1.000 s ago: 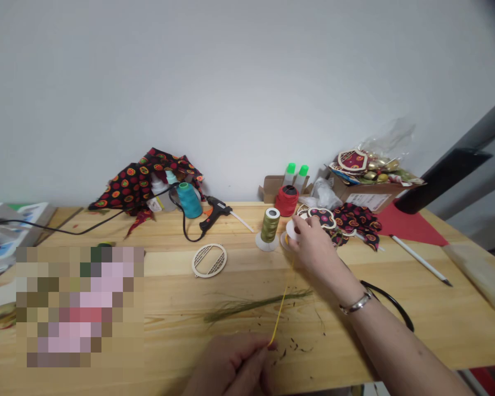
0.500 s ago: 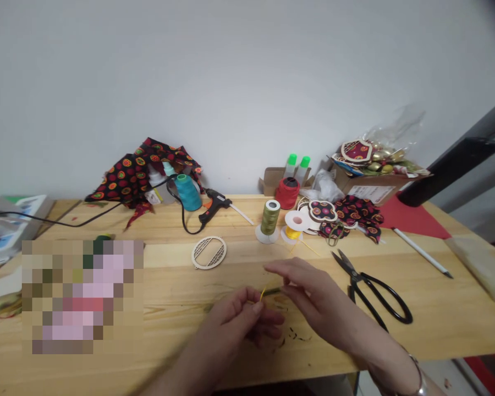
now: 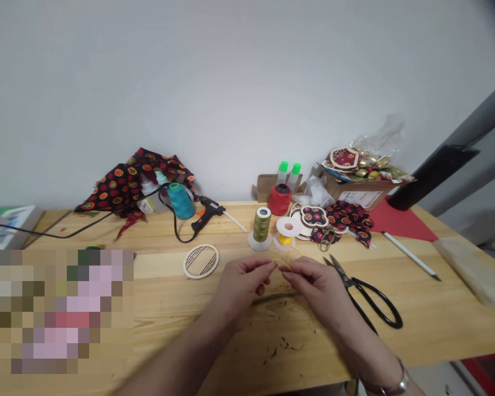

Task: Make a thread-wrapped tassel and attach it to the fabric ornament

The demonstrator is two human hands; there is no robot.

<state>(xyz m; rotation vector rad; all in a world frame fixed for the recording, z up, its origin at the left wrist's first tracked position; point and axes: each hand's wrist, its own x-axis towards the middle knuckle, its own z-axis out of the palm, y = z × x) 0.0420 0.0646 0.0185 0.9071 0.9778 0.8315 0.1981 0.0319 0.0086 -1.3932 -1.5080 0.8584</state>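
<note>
Between both hands runs a thin yellow cord (image 3: 279,260), held just in front of the spools. My left hand (image 3: 247,283) pinches one part of it, and my right hand (image 3: 313,283) pinches another part close by. The white spool of yellow cord (image 3: 286,234) stands behind them. A dark green strand (image 3: 272,298) lies on the wooden table below my fingers, partly hidden by the hands. Black-handled scissors (image 3: 357,291) rest by my right wrist, partly under the forearm. To the left of my hands lies an oval wooden lattice frame (image 3: 201,261).
Behind stand an olive thread spool (image 3: 262,226), a red thread spool (image 3: 279,201) and a teal thread cone (image 3: 180,202). A glue gun (image 3: 207,214) with its cable lies left. Patterned fabric (image 3: 124,190), a cardboard box (image 3: 367,192) and a white pen (image 3: 410,256) border the space.
My left hand has risen towards the spools, and my right hand has closed on the yellow cord near it. The dark strand now lies below the hands. The view has shifted slightly.
</note>
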